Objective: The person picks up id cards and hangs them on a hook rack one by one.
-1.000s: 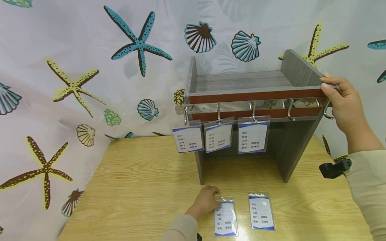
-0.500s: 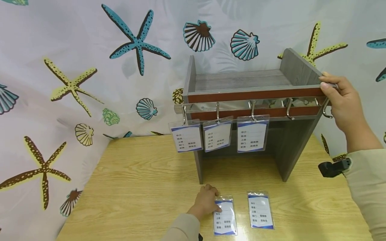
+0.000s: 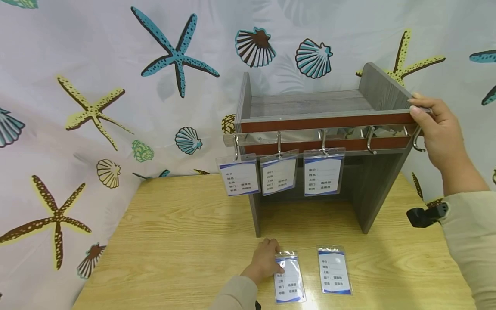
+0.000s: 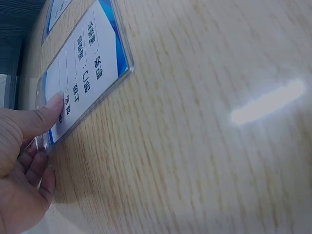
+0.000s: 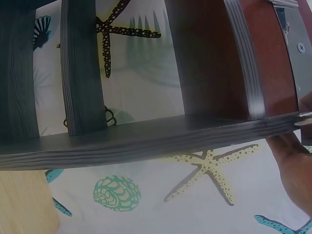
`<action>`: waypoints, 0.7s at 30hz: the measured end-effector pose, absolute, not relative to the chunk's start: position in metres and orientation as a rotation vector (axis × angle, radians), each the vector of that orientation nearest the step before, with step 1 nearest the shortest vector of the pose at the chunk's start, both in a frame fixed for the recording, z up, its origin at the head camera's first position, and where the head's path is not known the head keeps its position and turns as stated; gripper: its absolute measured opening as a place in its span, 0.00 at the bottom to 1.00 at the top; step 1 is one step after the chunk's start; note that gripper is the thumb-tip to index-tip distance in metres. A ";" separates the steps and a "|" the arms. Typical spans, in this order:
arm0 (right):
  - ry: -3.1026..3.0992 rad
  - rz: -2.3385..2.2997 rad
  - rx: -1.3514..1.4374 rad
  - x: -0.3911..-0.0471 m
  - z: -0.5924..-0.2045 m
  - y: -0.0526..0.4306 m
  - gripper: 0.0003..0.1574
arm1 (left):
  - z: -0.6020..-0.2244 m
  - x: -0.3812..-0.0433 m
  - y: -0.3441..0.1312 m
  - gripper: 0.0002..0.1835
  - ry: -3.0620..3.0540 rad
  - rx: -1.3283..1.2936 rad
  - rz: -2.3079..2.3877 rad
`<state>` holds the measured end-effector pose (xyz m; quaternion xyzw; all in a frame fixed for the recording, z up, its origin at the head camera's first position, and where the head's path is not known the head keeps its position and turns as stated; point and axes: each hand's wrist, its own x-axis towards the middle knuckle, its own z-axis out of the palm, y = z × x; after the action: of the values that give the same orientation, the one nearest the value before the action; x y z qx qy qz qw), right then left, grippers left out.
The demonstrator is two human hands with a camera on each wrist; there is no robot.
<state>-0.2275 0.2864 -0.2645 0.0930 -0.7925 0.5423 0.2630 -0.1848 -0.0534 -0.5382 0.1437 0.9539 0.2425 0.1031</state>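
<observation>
A grey wooden shelf [image 3: 310,105] with a metal hook rail [image 3: 302,137] stands on the table. My right hand [image 3: 441,131] grips its upper right front corner, thumb in front; the right wrist view shows that hand [image 5: 295,168] at the board's end. Low on the table, my left hand [image 3: 265,260] pinches the top end of a clear badge holder [image 3: 289,282] with a white and blue card. In the left wrist view its thumb [image 4: 56,101] lies on the card, with the other fingers curled at the edge. A second badge holder [image 3: 335,273] lies to the right.
Three similar badge holders hang from the left hooks: a left one [image 3: 239,176], a middle one [image 3: 278,174] and a third [image 3: 323,173]. Two hooks on the right, one a bare hook [image 3: 370,140], carry nothing. A patterned curtain [image 3: 155,112] stands behind the wooden table [image 3: 174,237].
The left thumb has shifted slightly on the badge holder, whose lower end has swung a little to the right. The right hand keeps its grip on the shelf corner.
</observation>
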 end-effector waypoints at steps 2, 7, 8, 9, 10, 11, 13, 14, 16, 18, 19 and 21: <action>-2.130 1.484 0.259 -0.228 -0.264 0.285 0.17 | -0.537 -0.185 -0.054 0.26 2.795 0.420 0.753; -2.125 1.497 0.269 -0.227 -0.264 0.286 0.16 | -0.537 -0.185 -0.056 0.24 2.768 0.461 0.778; -2.129 1.496 0.268 -0.227 -0.264 0.286 0.16 | -0.537 -0.185 -0.057 0.24 2.765 0.466 0.791; -2.132 1.496 0.267 -0.227 -0.264 0.286 0.16 | -0.537 -0.185 -0.057 0.23 2.761 0.470 0.817; -2.137 1.494 0.268 -0.227 -0.264 0.286 0.16 | -0.537 -0.184 -0.057 0.22 2.749 0.465 0.859; -2.140 1.495 0.267 -0.226 -0.264 0.287 0.16 | -0.537 -0.184 -0.058 0.21 2.739 0.456 0.909; -2.143 1.489 0.266 -0.227 -0.264 0.287 0.16 | -0.536 -0.185 -0.058 0.19 2.712 0.429 1.029; -2.145 1.484 0.263 -0.227 -0.264 0.287 0.16 | -0.536 -0.185 -0.058 0.19 2.698 0.418 1.102; -2.148 1.476 0.261 -0.227 -0.264 0.287 0.17 | -0.533 -0.186 -0.058 0.18 2.671 0.395 1.226; -2.144 1.477 0.265 -0.227 -0.264 0.287 0.16 | -0.529 -0.186 -0.058 0.18 2.648 0.390 1.324; -2.142 1.477 0.267 -0.227 -0.264 0.286 0.16 | -0.527 -0.187 -0.058 0.17 2.633 0.386 1.361; -2.137 1.480 0.275 -0.227 -0.263 0.286 0.16 | -0.523 -0.187 -0.058 0.16 2.603 0.377 1.418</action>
<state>-0.2274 0.2860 -0.2632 0.1015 -0.7893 0.5466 0.2607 -0.1872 -0.0585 -0.5226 0.1259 0.8685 0.4733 0.0768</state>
